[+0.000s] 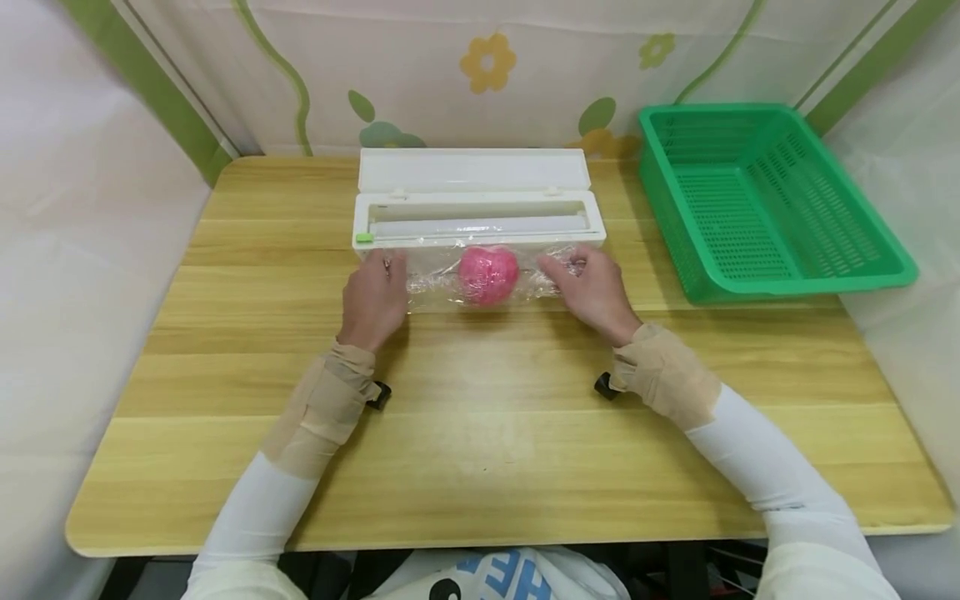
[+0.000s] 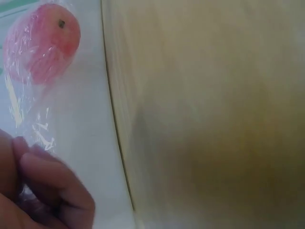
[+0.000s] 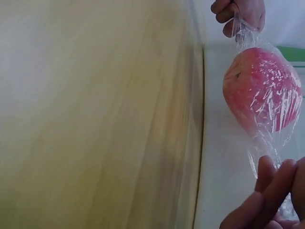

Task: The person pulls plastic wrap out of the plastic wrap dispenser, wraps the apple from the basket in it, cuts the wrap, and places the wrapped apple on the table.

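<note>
A pinkish-red apple (image 1: 488, 276) is wrapped in clear plastic wrap (image 1: 435, 287), in front of a white wrap dispenser (image 1: 472, 198). On the apple's left, my left hand (image 1: 375, 298) pinches the gathered end of the wrap between thumb and fingers. My right hand (image 1: 596, 293) pinches the opposite end, which looks twisted and bunched in the right wrist view. Between the hands the apple (image 3: 262, 90) shows its dark dimpled end, with the film (image 3: 281, 112) creased over it. The dispenser's lid (image 1: 474, 170) stands raised, and a white roll (image 1: 480, 226) lies inside.
To the right at the back of the wooden table (image 1: 480, 433) stands a green plastic basket (image 1: 780, 287). A small green slider (image 1: 364, 238) sits at the dispenser's left front corner. A flower-printed curtain (image 1: 487, 108) hangs behind the table.
</note>
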Demonstrator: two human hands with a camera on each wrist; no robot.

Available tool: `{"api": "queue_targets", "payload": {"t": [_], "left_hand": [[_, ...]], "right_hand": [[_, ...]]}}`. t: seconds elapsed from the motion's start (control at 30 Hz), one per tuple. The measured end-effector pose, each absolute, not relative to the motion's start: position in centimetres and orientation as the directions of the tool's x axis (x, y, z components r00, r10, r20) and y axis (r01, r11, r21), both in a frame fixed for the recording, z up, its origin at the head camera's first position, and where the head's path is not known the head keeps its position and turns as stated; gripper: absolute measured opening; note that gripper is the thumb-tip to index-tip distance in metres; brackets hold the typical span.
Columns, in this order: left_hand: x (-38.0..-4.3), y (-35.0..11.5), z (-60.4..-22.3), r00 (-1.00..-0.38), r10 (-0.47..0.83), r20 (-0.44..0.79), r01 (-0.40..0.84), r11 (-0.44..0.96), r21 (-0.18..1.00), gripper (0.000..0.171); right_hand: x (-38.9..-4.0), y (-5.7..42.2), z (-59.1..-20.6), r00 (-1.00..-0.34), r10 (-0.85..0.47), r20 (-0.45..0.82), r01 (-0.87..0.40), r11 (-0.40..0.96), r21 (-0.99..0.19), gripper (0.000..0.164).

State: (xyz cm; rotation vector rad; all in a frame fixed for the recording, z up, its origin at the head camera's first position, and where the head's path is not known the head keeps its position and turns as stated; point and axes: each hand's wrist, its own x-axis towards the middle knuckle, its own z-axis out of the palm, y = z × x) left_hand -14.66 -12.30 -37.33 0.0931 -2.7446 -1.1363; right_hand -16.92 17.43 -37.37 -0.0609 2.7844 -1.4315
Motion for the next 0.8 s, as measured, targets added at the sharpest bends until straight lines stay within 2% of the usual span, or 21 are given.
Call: {"api": "queue_targets", "payload": {"t": [0.1,0.17,0.37,0.43,0.5,0.57,0.63,0.8], "left_hand": [[-14.6,-12.4,-37.5,-0.991,-0.092,0.096,0.003,0.704,0.71,0.046],[-14.6,-12.5,-37.6,-0.996,-0.064,0.056,0.0,0.656,0.754,0.049],[-14.2,-13.3,-37.6,-0.98,0.108,-0.168,-0.116,0.379,0.918,0.061],[-14.2,-13.6,-37.5,-0.964,0.141,-0.226,-0.171,0.324,0.93,0.065],[-14.2,-13.8,-37.5,-0.956,0.146,-0.254,-0.195,0.33,0.924,0.073],[-14.3,-13.7,-37.6,-0.959,0.131,-0.252,-0.197,0.333,0.922,0.077],[-14.4,-13.5,-37.8,-0.97,0.102,-0.22,-0.172,0.352,0.92,0.073],[-14.6,-12.9,-37.9,-0.989,0.063,-0.135,-0.102,0.372,0.923,0.061]], "right_hand": [[-16.9,17.8,-37.7,-0.997,-0.05,0.052,-0.072,0.577,-0.814,0.043],[-16.9,18.0,-37.8,-0.997,-0.07,0.037,-0.069,0.548,-0.834,0.044],[-16.6,18.4,-37.6,-0.986,-0.103,-0.134,0.085,0.381,-0.921,0.059],[-16.5,18.5,-37.4,-0.98,-0.112,-0.162,0.116,0.337,-0.934,0.057],[-16.6,18.6,-37.5,-0.979,-0.124,-0.161,0.112,0.331,-0.937,0.056],[-16.6,18.6,-37.6,-0.98,-0.125,-0.156,0.105,0.344,-0.933,0.056],[-16.6,18.5,-37.9,-0.982,-0.114,-0.148,0.098,0.355,-0.93,0.058],[-16.8,18.1,-38.2,-0.981,-0.124,-0.149,0.107,0.295,-0.95,0.047]]}}
